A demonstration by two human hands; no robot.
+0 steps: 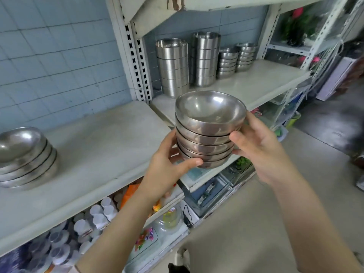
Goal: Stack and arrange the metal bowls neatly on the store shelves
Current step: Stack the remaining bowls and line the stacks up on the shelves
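Both hands are clasping a nested stack of bowls (206, 133) in the air before the shelf (102, 146): the left hand (169, 160) is cupping its base, the right hand (254, 146) is bracing its side. Polished metal is probably slippery and weighty; supporting from underneath seems safest.

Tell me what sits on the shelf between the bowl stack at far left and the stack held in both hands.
Nothing: in the head view, the shelf is bare between the left stack and the held stack.
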